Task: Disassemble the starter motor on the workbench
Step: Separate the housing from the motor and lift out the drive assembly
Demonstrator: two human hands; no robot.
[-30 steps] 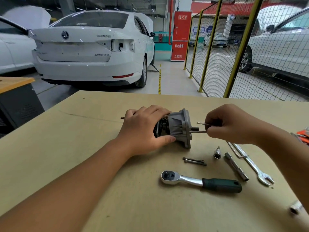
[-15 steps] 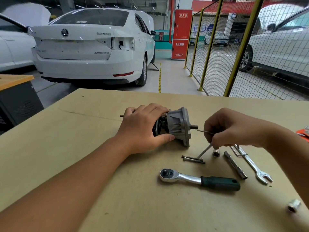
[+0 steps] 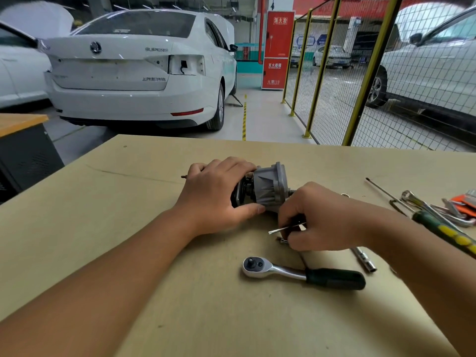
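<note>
The starter motor (image 3: 268, 188) lies on its side in the middle of the workbench (image 3: 128, 228), its grey end housing facing right. My left hand (image 3: 219, 194) grips the motor's dark body from above, thumb under the housing. My right hand (image 3: 316, 217) is low on the bench just right of the housing, fingers curled, pinching a long thin bolt (image 3: 286, 228) whose tip points left. Another bolt end (image 3: 282, 240) peeks out under that hand.
A ratchet with a green handle (image 3: 304, 275) lies in front of the hands. An extension bar (image 3: 365, 260), a thin rod (image 3: 386, 193), wrenches (image 3: 435, 208), a green-yellow screwdriver (image 3: 448, 233) and an orange item (image 3: 463, 202) lie at the right. Cars and a mesh fence stand beyond.
My right hand pulled the long bolt out of the housing and came down to the bench beside the other bolts. The left hand kept its hold on the motor.
</note>
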